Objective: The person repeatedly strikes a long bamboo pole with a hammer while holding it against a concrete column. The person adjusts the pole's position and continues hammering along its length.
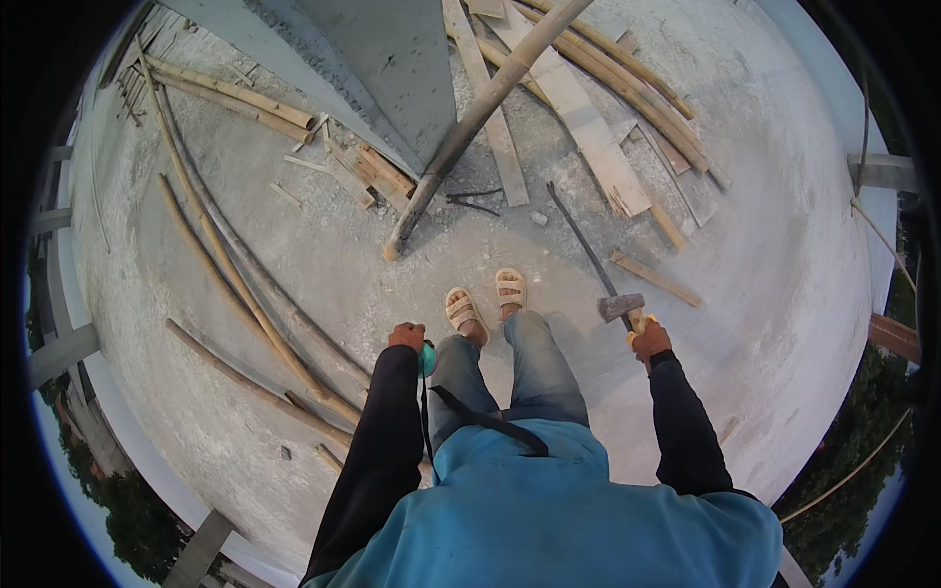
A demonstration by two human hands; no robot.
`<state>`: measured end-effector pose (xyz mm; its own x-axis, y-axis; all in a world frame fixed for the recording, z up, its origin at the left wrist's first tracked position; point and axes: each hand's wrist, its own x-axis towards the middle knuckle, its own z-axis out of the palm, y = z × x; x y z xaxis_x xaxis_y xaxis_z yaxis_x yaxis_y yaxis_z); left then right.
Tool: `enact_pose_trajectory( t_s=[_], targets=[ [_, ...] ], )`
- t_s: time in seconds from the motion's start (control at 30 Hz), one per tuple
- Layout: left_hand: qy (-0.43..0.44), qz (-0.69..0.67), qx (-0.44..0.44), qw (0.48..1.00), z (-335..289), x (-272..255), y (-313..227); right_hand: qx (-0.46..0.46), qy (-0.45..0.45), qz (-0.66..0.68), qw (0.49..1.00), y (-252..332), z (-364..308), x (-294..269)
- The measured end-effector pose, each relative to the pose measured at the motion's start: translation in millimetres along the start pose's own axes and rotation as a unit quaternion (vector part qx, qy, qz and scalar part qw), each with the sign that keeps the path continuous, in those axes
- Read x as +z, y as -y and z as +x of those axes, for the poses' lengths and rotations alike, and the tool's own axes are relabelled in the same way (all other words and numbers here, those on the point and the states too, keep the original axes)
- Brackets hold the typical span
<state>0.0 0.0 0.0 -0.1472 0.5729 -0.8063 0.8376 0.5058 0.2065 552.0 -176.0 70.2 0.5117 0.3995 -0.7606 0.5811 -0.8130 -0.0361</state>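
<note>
The right hand (650, 340) is closed in a grip on the handle of a hammer (619, 307), whose blocky head stands just beyond the fist, toward the person's left. A long dark bar (578, 230) stretches forward from beside the hammer head; I cannot tell whether the same hand also holds it. The left hand (406, 336) is curled, with a teal rounded object (427, 359) against its inner side and a dark strap (424, 412) hanging below; its fingers are too hidden to show how firmly it holds.

Between the hands are the person's jeans (544, 365) and 2 pale sandals (461, 308), planted on the dusty concrete floor (765, 333). A short wood strip (655, 278) lies near the hammer, ahead of it. Farther forward, a wide plank (588, 127) and a narrower board (495, 118) lie near several bamboo poles (627, 83). A slanting pole (480, 108) passes in front of a grey concrete column (392, 59). On the left, long curved poles (211, 225) sweep across the floor.
</note>
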Motion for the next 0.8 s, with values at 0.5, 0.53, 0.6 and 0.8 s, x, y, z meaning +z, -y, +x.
enact_pose_trajectory(
  t_s=[0.5, 0.53, 0.6, 0.8],
  targets=[
    [-0.014, 0.116, 0.14, 0.983, 341.2, 177.8, -111.6, -0.054, -0.072, 0.094, 0.991, -70.2, 283.1, 273.4],
    [-0.012, 0.14, 0.16, 0.977, 353.9, 190.8, -115.8, -0.066, -0.088, 0.097, 0.989, -80.4, 296.5, 288.7],
    [-0.011, 0.191, 0.184, 0.964, 379.4, 213.8, -123.7, -0.071, -0.102, 0.097, 0.988, -95.3, 323.8, 320.4],
    [-0.045, 0.181, 0.172, 0.967, 426.1, 246.4, -146.9, -0.052, -0.108, 0.159, 0.98, -106.3, 396.9, 382.8]
  ],
)
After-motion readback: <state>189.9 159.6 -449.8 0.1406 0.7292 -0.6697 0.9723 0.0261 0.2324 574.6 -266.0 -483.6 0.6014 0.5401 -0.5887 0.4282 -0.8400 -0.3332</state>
